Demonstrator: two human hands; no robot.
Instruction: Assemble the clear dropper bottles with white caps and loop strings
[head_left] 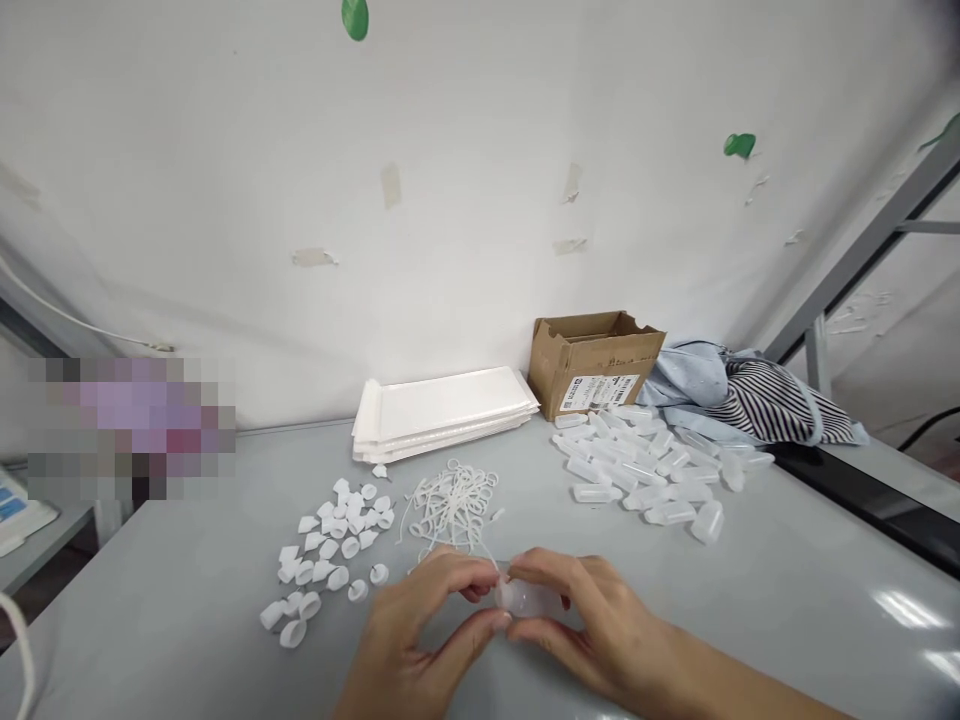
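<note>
My right hand [592,615] is closed around a small translucent plastic squeeze bottle [529,600], which lies sideways with its neck end to the left. My left hand [427,630] pinches at that neck end, thumb below and fingers above. Between the fingertips a thin white looped strap [491,557] sticks up; how it sits on the neck is partly hidden. Just beyond my hands is a tangled pile of white looped straps [454,500]. White pointed caps [350,547], several with thin dark tips, lie scattered to the left. A heap of similar bottles [645,465] lies to the right.
White padded envelopes [446,405] are stacked against the wall beside an open cardboard box [596,365]. Blue and striped cloth [757,395] lies at the back right near a black strip [862,500]. A blurred patch [142,420] covers the far left. All stand around the grey table [187,570].
</note>
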